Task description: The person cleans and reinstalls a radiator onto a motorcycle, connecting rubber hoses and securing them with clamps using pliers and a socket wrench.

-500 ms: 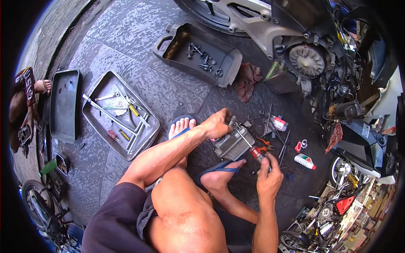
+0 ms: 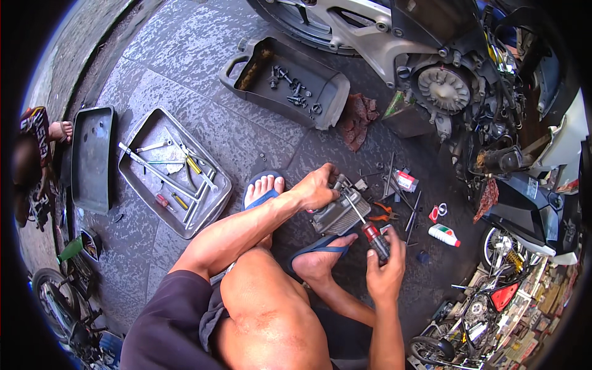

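My left hand [image 2: 318, 189] grips the upper left of a finned metal engine part [image 2: 338, 215], which rests beside my sandalled feet. In my right hand [image 2: 385, 263] is a screwdriver [image 2: 375, 238] with a red and black handle, its shaft pointing up-left to the top of the part near my left fingers; whether the tip touches is unclear. Orange-handled pliers [image 2: 385, 211] lie just right of the part, with several loose metal rods [image 2: 412, 219], a small red and white package [image 2: 404, 179] and a white bottle [image 2: 443, 235] farther right.
A tray of tools [image 2: 128, 168], an empty-looking tray [image 2: 79, 159] and a container of bolts [image 2: 246, 92] surround me. A partly dismantled motorbike [image 2: 442, 89] stands ahead-right, near a red rag [image 2: 357, 117]. Another person [image 2: 32, 132] is at left; more bikes [image 2: 491, 309] stand behind-right.
My right hand has shifted slightly down and left and turned the screwdriver, so its shaft now shows across the part. My left hand stays on the part.
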Demonstrator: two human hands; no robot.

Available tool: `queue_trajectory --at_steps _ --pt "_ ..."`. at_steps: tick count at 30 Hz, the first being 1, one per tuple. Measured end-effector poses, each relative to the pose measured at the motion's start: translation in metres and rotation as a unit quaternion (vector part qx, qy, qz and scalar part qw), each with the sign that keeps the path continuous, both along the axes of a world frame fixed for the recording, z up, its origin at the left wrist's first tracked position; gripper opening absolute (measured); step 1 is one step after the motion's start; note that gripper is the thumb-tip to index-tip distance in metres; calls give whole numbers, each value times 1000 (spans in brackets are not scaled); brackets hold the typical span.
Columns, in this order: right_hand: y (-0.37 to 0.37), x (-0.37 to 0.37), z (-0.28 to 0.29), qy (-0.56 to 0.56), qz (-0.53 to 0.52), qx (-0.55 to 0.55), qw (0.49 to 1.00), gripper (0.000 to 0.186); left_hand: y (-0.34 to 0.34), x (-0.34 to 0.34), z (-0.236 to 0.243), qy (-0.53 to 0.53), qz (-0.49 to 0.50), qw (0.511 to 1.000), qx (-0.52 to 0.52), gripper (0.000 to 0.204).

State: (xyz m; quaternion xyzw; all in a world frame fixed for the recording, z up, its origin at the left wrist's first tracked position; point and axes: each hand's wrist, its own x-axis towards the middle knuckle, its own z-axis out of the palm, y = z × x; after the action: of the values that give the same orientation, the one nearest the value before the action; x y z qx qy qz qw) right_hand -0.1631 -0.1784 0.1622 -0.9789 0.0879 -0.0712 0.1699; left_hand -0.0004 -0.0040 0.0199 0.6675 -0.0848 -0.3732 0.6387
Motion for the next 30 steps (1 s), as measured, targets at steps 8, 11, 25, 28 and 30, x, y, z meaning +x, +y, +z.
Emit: queue_trajectory --at_steps 8,11,25,28,30 --pt "14 -5 1 -29 -45 73 996 42 -5 -3 -1 -19 -5 1000 -3 57" --pt "19 -5 10 125 -199 161 959 51 -3 -2 -1 -33 -10 999 3 57" --pt "-6 -28 -8 48 -153 314 936 47 -3 -3 8 -29 -19 999 -12 57" --pt "15 -30 -12 37 -175 210 961 42 -7 -5 7 -47 -30 998 -7 56" --pt "28 -20 5 117 -325 322 882 39 -4 -4 8 -60 -30 998 -9 57"
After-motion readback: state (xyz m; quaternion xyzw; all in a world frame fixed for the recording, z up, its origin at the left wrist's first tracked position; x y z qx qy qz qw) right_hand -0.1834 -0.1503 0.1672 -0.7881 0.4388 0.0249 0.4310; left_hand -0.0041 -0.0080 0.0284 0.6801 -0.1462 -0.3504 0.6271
